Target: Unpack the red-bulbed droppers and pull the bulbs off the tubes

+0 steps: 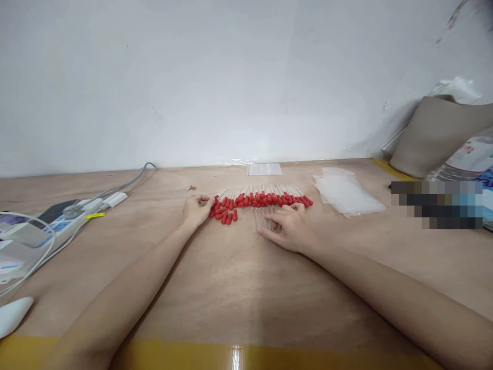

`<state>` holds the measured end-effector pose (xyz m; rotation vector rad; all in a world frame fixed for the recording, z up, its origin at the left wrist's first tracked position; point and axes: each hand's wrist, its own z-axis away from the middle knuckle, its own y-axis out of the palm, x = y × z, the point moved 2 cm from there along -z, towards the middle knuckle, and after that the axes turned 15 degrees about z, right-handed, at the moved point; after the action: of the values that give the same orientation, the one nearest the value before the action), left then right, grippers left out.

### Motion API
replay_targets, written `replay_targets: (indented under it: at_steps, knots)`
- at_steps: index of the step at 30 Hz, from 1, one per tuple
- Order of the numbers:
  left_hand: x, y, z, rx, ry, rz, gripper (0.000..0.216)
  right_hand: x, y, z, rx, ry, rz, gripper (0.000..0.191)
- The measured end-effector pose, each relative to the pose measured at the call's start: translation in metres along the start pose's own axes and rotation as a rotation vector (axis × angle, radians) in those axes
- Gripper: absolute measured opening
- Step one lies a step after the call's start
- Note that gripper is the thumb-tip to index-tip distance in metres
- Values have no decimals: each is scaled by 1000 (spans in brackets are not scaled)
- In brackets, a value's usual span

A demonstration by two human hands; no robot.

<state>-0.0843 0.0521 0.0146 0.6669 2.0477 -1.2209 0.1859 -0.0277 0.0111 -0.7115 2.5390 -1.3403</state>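
My left hand is closed in a pinch at the left end of a row of red rubber dropper bulbs. Between its fingertips is a red bulb, partly covered by them. My right hand lies over several thin clear glass tubes in front of the row, thumb and fingers apart, fingertips at the tubes. The row's bulbs sit on pale tubes that point toward the wall. A few loose red bulbs lie near my left hand.
Clear plastic bags lie right of the row, and a white slip lies behind it. A power strip with cables is at left, near a white rounded object. A grey-brown container and a plastic bottle stand at right.
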Motion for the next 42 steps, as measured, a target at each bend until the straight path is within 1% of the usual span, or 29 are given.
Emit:
replay_targets:
  at_steps: [2, 4, 6, 8, 9, 10, 12, 13, 15, 17, 19, 21, 25, 28, 31, 35, 38, 42]
  knots:
    - [0, -1, 1, -54, 42, 36, 25, -2, 1, 1, -36, 35, -6, 29]
    - [0, -3, 3, -125, 122, 93, 25, -5, 1, 3, -91, 86, -5, 25]
    - [-2, -6, 9, -188, 240, 154, 25, -10, 0, 4, -153, 126, -8, 22]
    - [-7, -8, 19, -187, 373, 218, 24, -15, -1, 5, -212, 152, -12, 22]
    - [-11, -8, 26, -148, 429, 247, 24, -18, -3, 5, -240, 163, -11, 24]
    - [-15, -6, 33, -81, 476, 269, 23, -21, -4, 6, -270, 175, -5, 28]
    - [-27, -1, 49, 99, 557, 285, 21, -24, -8, 7, -307, 184, 18, 40]
    - [-33, 3, 57, 199, 601, 276, 19, -24, -10, 7, -304, 168, 34, 45]
    - [-45, 11, 72, 364, 697, 251, 18, -21, -12, 7, -246, 85, 58, 45]
    - [-54, 17, 81, 459, 761, 229, 17, -16, -13, 6, -153, -35, 61, 37]
    - [-59, 21, 85, 501, 776, 221, 17, -10, -13, 6, -91, -138, 50, 28]
    - [-61, 22, 86, 522, 776, 227, 17, -6, -12, 6, -71, -192, 50, 24]
    - [-64, 19, 87, 516, 805, 235, 17, -4, -7, 6, -70, -224, 64, 25]
    - [-70, 22, 91, 517, 857, 166, 26, -3, -5, 6, -59, -245, 66, 26]
    - [-74, 28, 95, 502, 917, 87, 25, -2, -3, 6, -69, -265, 73, 27]
    - [-75, 34, 97, 475, 949, 11, 24, -2, -1, 7, -98, -296, 62, 27]
    - [-74, 34, 97, 494, 956, -12, 26, -2, 0, 9, -104, -337, 60, 26]
    - [-75, 32, 99, 536, 947, -36, 30, -1, 0, 11, -155, -363, 97, 25]
